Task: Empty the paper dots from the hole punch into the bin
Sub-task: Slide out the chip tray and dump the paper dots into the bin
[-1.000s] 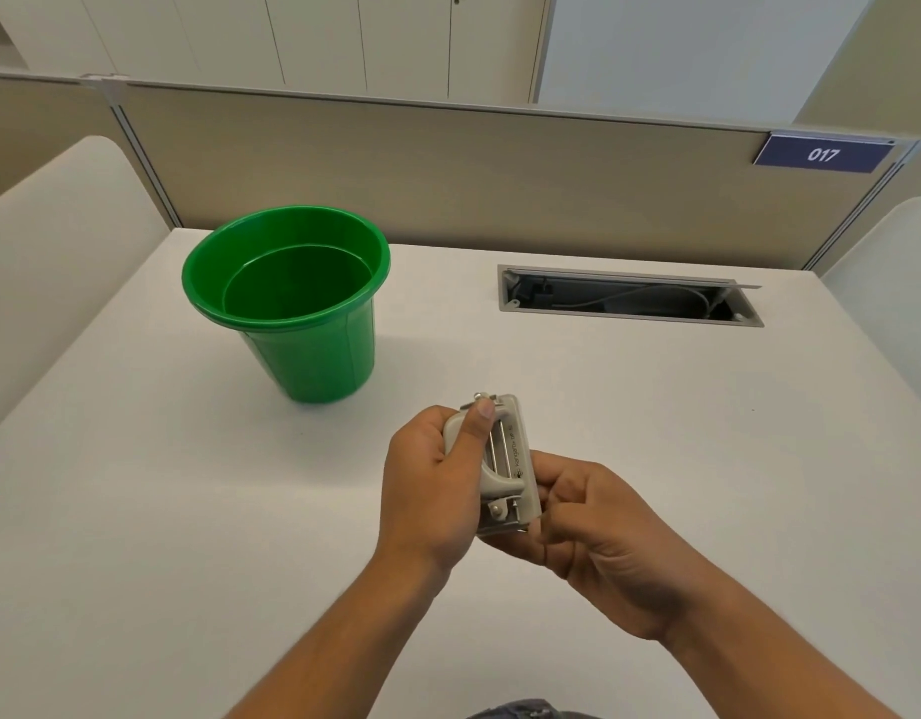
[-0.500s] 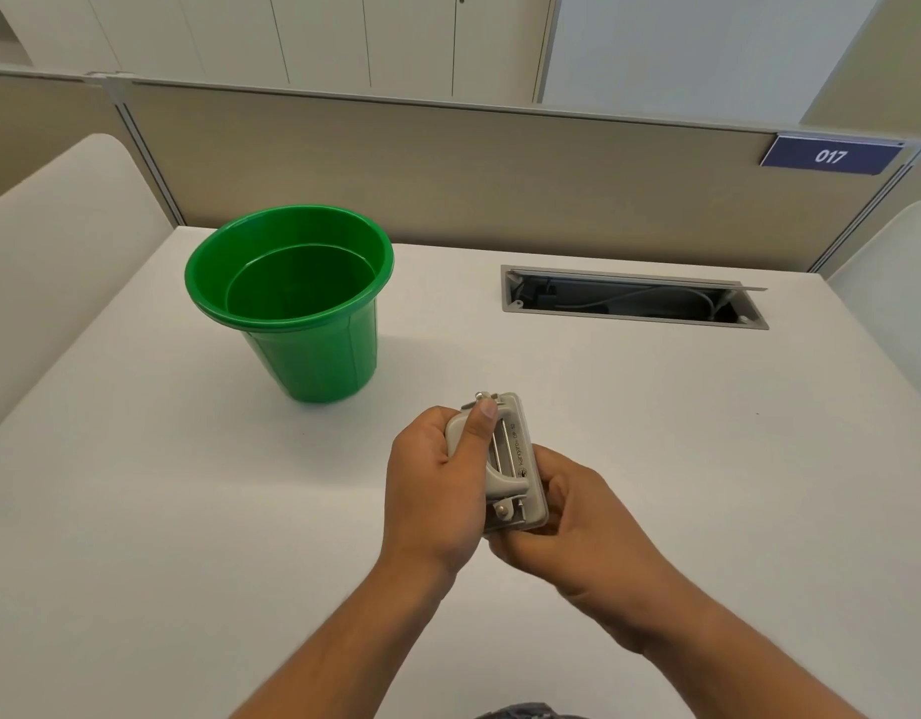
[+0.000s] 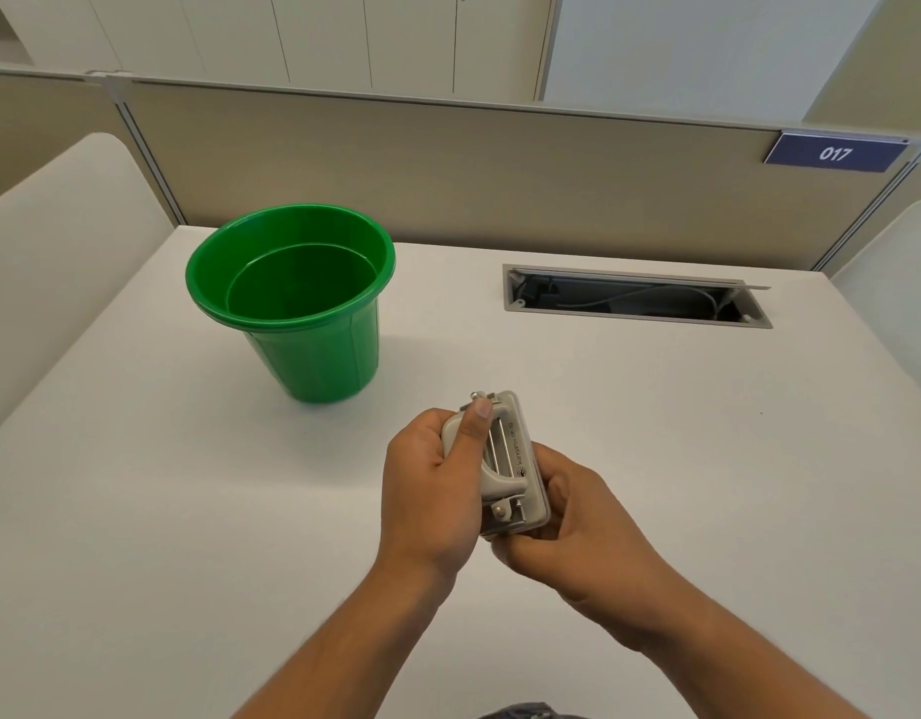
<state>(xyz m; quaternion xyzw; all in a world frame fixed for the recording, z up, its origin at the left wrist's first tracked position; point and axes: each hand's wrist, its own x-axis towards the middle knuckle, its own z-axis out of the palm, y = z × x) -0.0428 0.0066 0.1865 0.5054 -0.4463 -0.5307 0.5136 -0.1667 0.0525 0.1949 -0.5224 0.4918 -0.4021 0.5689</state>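
I hold a small grey hole punch (image 3: 510, 459) above the white desk, its metal mechanism facing up at me. My left hand (image 3: 427, 490) wraps its left side, thumb lying along the top edge. My right hand (image 3: 567, 521) grips its lower right end from beneath, fingers curled under the base. A green plastic bin (image 3: 292, 303) stands upright on the desk, up and to the left of the punch and well apart from it. Its inside looks bare. No paper dots are visible.
An open cable slot (image 3: 635, 298) is set into the white desk (image 3: 136, 511) at the back right. A beige partition (image 3: 448, 168) with a blue "017" sign (image 3: 834, 154) closes the far edge. White side panels flank the desk.
My right hand has slid lower around the punch's near end, and the punch has tilted slightly. The bin has not moved.
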